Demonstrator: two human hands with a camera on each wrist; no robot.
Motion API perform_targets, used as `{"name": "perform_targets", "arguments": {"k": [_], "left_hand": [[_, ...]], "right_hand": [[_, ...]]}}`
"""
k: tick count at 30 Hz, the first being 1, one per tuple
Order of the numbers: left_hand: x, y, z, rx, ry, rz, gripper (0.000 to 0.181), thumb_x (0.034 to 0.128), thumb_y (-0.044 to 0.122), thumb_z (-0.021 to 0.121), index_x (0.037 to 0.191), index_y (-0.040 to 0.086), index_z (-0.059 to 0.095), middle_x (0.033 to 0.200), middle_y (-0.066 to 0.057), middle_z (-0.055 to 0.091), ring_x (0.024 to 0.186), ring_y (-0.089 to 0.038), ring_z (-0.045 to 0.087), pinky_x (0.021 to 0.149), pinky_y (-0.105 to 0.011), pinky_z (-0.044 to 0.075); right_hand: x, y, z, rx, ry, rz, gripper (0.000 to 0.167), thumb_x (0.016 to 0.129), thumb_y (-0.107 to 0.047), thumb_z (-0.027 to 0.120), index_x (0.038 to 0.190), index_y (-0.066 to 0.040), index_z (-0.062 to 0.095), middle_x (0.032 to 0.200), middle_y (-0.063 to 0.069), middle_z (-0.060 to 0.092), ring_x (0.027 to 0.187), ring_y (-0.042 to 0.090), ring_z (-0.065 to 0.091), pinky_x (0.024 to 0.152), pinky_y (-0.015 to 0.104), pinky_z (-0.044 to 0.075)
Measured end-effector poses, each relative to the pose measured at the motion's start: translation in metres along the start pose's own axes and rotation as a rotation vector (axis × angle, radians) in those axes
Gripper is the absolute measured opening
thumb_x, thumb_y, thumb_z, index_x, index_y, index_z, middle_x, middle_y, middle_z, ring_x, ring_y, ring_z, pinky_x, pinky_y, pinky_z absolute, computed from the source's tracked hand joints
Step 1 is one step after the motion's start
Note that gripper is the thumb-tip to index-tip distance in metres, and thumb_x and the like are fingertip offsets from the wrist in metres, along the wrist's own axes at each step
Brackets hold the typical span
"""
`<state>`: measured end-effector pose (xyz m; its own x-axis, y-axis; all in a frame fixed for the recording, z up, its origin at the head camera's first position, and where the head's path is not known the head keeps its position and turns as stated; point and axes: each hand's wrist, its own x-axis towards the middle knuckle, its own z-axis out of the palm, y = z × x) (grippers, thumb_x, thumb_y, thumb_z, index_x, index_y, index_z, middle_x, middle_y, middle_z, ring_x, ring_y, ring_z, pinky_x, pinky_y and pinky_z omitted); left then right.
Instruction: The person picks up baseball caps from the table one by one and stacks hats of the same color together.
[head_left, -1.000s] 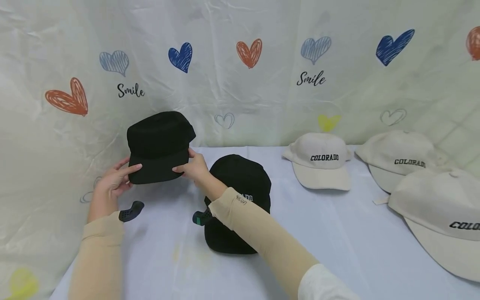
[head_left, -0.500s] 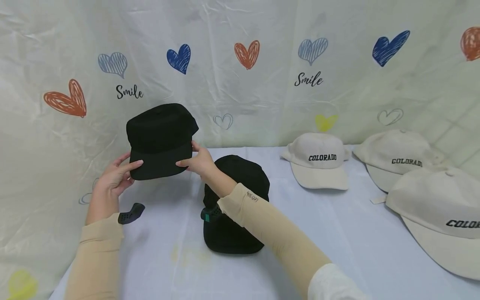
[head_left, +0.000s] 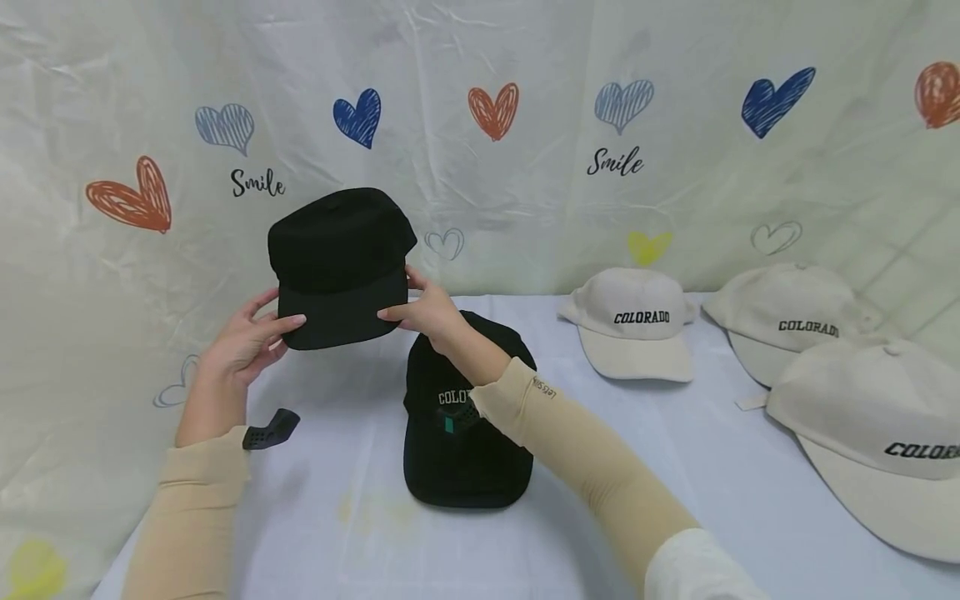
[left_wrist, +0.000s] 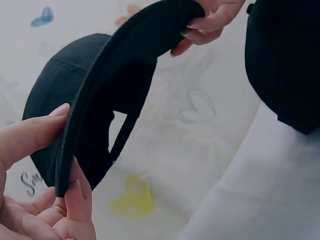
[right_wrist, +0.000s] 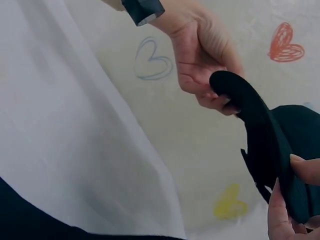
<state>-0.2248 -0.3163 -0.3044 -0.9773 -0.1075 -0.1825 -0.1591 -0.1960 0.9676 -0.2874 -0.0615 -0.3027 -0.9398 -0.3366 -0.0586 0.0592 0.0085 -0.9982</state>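
Note:
A black baseball cap (head_left: pixel 337 246) hangs in the air above the back left of the table, brim toward me. My left hand (head_left: pixel 251 337) pinches the left edge of its brim, thumb on top and fingers beneath. At the brim's right edge, my right hand (head_left: pixel 429 312) pinches in the same way. The left wrist view shows the cap's hollow underside (left_wrist: pixel 100 130) and the strap opening at its back. A second black cap (head_left: pixel 468 475) with white lettering lies on the table below my right forearm, which covers part of it.
Several cream caps marked COLORADO stand on the right: one near the back (head_left: pixel 637 312), another behind (head_left: pixel 795 312), a third closer (head_left: pixel 862 408). White cloth covers the table (head_left: pixel 360 550). A curtain (head_left: pixel 525 192) printed with hearts hangs directly behind.
Both hands have lifted the black cap higher and shifted it slightly right. The lettering on the lower black cap shows more on its left side. The cream caps stay in place.

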Motion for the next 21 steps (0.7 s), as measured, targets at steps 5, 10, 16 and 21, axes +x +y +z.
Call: {"name": "perform_targets", "arguments": {"k": [5,10,16,21], "left_hand": [[-0.004,0.002,0.012,0.061,-0.047,0.055,0.102,0.0915,0.006,0.077,0.166,0.028,0.011,0.115,0.009,0.060,0.095,-0.007,0.063,0.085,-0.023,0.046],[-0.007,0.002,0.024,0.125,-0.075,0.083,0.100,0.0928,0.007,0.076,0.166,0.026,0.010,0.111,0.009,0.063,0.092,-0.007,0.065,0.093,-0.030,0.041],[-0.009,0.000,0.037,0.203,-0.088,0.095,0.100,0.0935,0.009,0.076,0.166,0.024,0.009,0.116,0.006,0.059,0.095,-0.007,0.064,0.101,-0.036,0.038],[-0.008,0.000,0.046,0.252,-0.097,0.105,0.099,0.0944,0.010,0.075,0.166,0.023,0.008,0.128,0.000,0.054,0.100,-0.008,0.062,0.104,-0.037,0.039]], "right_hand": [[-0.006,-0.007,-0.017,-0.033,-0.033,-0.013,0.092,0.088,0.003,0.077,0.163,-0.019,0.028,0.154,0.010,0.039,0.118,0.026,0.057,0.104,0.042,0.050],[-0.012,-0.010,-0.034,-0.055,-0.045,-0.011,0.094,0.088,0.003,0.077,0.164,-0.022,0.026,0.155,0.010,0.039,0.119,0.027,0.059,0.105,0.042,0.049],[-0.018,-0.011,-0.052,-0.073,-0.059,-0.009,0.094,0.089,0.003,0.076,0.164,-0.023,0.026,0.154,0.009,0.040,0.117,0.027,0.061,0.104,0.042,0.049],[-0.024,-0.014,-0.064,-0.076,-0.075,-0.023,0.093,0.090,0.003,0.075,0.164,-0.022,0.025,0.152,0.009,0.041,0.120,0.029,0.061,0.105,0.044,0.049]]}}
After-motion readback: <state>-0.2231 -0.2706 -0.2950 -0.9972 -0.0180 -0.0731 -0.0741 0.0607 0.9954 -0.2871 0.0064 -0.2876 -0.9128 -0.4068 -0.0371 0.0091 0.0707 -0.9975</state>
